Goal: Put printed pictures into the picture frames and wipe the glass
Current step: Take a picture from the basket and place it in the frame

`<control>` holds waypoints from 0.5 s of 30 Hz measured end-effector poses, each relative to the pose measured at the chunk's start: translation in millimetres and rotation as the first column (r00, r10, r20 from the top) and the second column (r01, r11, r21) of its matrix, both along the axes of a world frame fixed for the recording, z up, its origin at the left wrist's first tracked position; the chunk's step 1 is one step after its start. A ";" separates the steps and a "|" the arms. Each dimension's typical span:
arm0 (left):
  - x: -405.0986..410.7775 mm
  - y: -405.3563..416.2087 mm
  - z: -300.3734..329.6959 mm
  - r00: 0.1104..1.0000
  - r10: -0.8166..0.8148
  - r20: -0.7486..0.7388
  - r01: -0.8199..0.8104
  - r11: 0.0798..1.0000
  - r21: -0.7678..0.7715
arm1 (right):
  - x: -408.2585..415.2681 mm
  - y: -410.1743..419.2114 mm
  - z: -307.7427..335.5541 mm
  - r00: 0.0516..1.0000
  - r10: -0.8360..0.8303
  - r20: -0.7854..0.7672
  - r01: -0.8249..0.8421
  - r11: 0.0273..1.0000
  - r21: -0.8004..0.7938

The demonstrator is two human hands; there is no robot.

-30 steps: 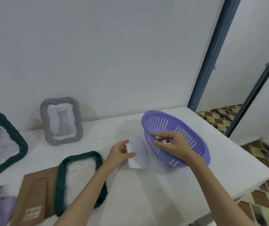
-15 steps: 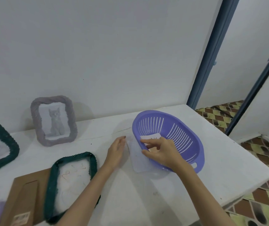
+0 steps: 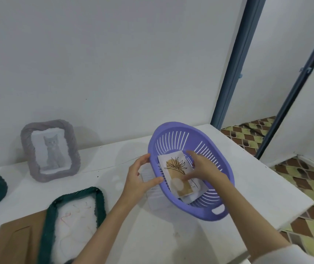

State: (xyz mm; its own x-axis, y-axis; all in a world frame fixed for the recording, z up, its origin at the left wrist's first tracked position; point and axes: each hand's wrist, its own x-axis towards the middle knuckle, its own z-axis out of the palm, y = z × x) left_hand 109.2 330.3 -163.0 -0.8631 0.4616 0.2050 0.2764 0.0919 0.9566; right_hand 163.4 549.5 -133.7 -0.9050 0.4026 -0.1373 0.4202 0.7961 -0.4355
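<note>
Basically: left hand (image 3: 140,180) grips the basket (image 3: 217,212) rim, right hand (image 3: 203,168) spread flat on the print (image 3: 179,172) — pinch one corner, lift without creasing.

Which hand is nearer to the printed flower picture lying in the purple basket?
Right. The right hand reaches inside the purple basket, fingers on the flower picture. The left hand grips the basket's rim from outside, beside it.
</note>
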 end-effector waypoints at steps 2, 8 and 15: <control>1.7 -1.5 0.5 1.000 0.005 -0.001 -0.005 1.000 -0.013 | -1.7 -2.1 -0.9 1.000 0.001 0.013 -0.002 0.999 0.054; 1.7 -4.4 1.8 1.000 0.007 0.013 -0.006 1.000 -0.024 | -5.9 -2.3 -6.8 0.998 -0.056 -0.004 0.056 0.998 0.015; -5.8 -1.5 7.8 0.996 -0.022 0.091 0.025 0.999 -0.032 | -9.0 0.9 0.5 0.968 -0.178 -0.179 0.200 0.973 0.115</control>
